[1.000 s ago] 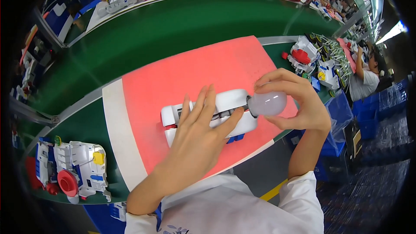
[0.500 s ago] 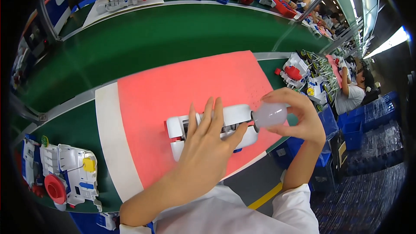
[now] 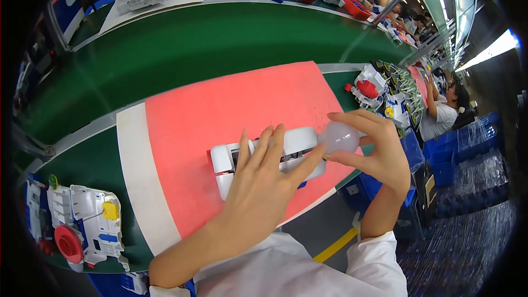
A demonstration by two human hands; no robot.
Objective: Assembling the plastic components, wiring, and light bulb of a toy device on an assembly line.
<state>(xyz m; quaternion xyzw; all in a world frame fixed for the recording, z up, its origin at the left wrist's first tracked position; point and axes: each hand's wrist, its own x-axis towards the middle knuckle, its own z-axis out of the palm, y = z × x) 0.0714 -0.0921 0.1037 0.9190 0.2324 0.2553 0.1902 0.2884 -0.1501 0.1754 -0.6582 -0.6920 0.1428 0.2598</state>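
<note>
head view: my left hand (image 3: 258,187) lies flat, fingers spread, on the toy (image 3: 264,159), its long axis along the mat's (image 3: 220,110) near edge; my right hand (image 3: 379,148) pinches the dome (image 3: 340,137) at its right end.

White short sleeves (image 3: 379,258), bare forearms, no gloves.

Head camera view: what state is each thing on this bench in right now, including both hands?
White toy body: lying flat on the red mat, pinned down.
Left hand: fingers spread, pressing on the toy body.
Right hand: pinching the frosted dome.
Frosted dome: held against the toy body's right end.
Assembled toy: lying untouched at the left.
</note>
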